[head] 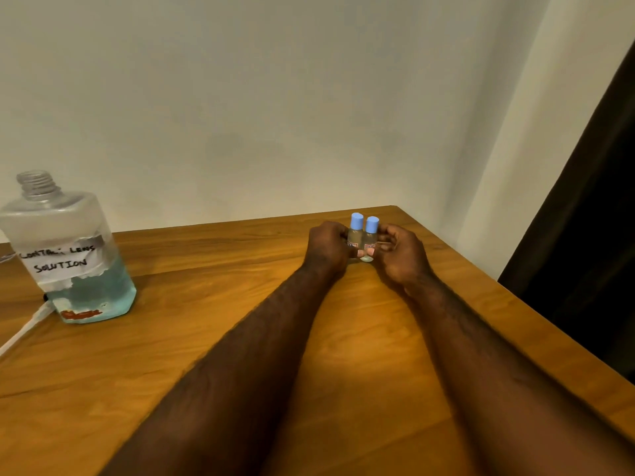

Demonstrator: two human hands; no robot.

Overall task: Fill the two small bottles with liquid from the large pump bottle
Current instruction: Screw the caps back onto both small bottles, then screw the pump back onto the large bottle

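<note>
Your left hand (328,247) curls round the left small bottle (354,237) and your right hand (400,254) curls round the right small bottle (370,241), each holding its own. The two stand upright, pressed side by side between your hands, over the far right part of the table (206,304). Whether their bases rest on the wood I cannot tell.

Both forearms reach forward and angle inward, so your knuckles face each other with the thumbs toward you.

The small bottles are clear, slim and round, each with a smooth blue cap (356,221) and a small label low on the body.

Well apart, at the table's left edge, stands the large bottle (68,214). It is clear plastic with rounded shoulders and a ridged threaded neck, and pale blue liquid fills its lower part. A torn white paper label (60,259) on it reads "CONTACT LENS SOLUTION" in handwriting.

The table is warm brown wood with visible grain. A white cord (24,333) lies beside the large bottle, and a dark curtain (591,201) hangs at the right.
</note>
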